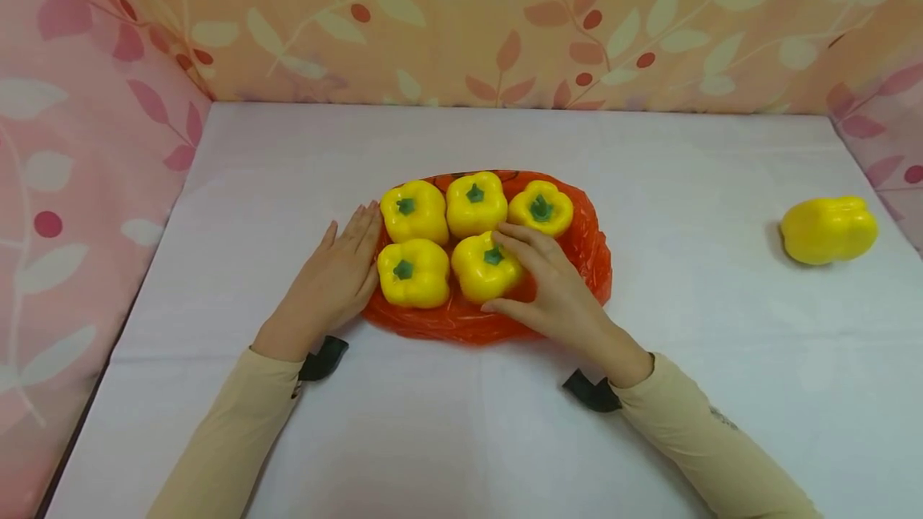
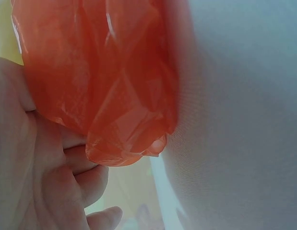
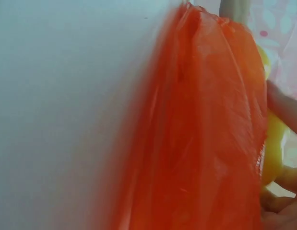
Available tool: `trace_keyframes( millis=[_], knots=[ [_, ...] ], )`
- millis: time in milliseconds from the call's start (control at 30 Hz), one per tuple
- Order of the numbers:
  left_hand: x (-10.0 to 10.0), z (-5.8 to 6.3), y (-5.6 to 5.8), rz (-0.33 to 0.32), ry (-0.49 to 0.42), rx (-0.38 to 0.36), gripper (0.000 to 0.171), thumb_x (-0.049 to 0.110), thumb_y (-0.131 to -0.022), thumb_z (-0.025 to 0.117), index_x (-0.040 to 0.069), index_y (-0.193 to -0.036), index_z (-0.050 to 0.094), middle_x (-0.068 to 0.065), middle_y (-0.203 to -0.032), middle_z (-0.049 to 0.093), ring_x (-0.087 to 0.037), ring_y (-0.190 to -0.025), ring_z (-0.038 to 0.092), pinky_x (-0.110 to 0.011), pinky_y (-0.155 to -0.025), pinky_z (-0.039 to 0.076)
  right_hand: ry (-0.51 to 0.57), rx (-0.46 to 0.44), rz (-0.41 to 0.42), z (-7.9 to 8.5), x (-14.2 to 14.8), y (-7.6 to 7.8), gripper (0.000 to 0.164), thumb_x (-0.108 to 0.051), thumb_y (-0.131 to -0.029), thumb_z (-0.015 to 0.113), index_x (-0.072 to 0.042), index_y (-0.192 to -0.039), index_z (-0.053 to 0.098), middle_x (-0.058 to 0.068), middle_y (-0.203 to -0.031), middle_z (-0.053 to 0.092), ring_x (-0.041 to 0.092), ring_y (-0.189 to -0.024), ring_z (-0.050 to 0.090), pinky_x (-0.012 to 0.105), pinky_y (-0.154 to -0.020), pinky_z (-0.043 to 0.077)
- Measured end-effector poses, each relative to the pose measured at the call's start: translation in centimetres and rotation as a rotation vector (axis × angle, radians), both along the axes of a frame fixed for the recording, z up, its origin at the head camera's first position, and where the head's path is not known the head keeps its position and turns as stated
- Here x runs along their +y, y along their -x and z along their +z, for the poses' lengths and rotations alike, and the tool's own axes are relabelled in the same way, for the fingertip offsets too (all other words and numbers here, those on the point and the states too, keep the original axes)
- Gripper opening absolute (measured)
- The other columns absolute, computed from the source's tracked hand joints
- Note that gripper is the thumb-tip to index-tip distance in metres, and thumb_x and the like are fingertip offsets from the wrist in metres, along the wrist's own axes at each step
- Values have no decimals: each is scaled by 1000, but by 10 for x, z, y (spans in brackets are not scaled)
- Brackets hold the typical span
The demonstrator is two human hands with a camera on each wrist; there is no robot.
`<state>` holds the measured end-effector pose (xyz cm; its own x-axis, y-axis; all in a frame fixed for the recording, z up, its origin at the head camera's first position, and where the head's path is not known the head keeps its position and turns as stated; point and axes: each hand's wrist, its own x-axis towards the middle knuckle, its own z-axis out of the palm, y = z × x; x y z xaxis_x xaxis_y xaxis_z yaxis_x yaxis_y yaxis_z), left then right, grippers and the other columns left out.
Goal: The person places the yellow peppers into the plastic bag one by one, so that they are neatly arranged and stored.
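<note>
Yellow bell peppers with green stems stand on an orange-red plastic bag (image 1: 461,327): three in the far row, two in the near row. My right hand (image 1: 551,287) holds the near-row right bell pepper (image 1: 479,271), fingers over its far side and thumb at its near side. In the right wrist view, the bag (image 3: 210,120) hides much of that pepper. My left hand (image 1: 335,271) lies with straight fingers along the bag's left edge, beside the near-row left bell pepper (image 1: 414,275). The bag (image 2: 114,86) overlaps the left fingers in the left wrist view.
Another yellow bell pepper (image 1: 829,231) lies on its side at the far right of the white-covered table (image 1: 685,183). Floral cloth walls (image 1: 461,22) border the table at the back and both sides. Dark straps (image 1: 324,357) show at both wrists.
</note>
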<state>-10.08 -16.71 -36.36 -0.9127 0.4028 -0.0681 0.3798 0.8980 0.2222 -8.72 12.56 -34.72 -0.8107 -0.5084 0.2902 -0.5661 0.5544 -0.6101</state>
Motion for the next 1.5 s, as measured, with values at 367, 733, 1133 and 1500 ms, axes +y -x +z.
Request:
trace_keyframes(
  millis=[367, 733, 1133, 1500],
  knots=[
    [0, 0, 1, -1, 4, 1, 62, 25, -101, 33, -3, -149, 5, -16, -156, 7, -28, -144, 6, -51, -113, 8, 17, -139, 28, 8, 8, 5, 80, -23, -69, 85, -5, -138, 46, 9, -138, 47, 23, -130, 39, 45, -104, 36],
    [0, -1, 0, 12, -6, 14, 63, 25, -100, 36, -3, -149, 8, -16, -156, 8, -28, -143, 8, -51, -113, 9, 88, -180, 18, 12, 16, 11, 76, -17, -69, 84, -6, -136, 49, 5, -136, 51, 20, -127, 43, 42, -102, 39],
    [0, -2, 0, 3, -17, 14, 62, 24, -100, 34, -3, -149, 7, -16, -156, 7, -29, -143, 8, -52, -113, 8, 123, -197, -73, 20, 37, 11, 67, -11, -74, 81, -3, -134, 51, 8, -134, 53, 23, -121, 49, 47, -96, 44],
    [0, -1, -1, 6, -14, 6, 62, 24, -100, 34, -3, -149, 7, -16, -156, 8, -29, -143, 8, -52, -113, 9, 309, -90, -200, 24, 75, 10, 52, 12, -78, 69, 3, -127, 55, 15, -125, 58, 16, -113, 54, 22, -93, 45]
  ],
)
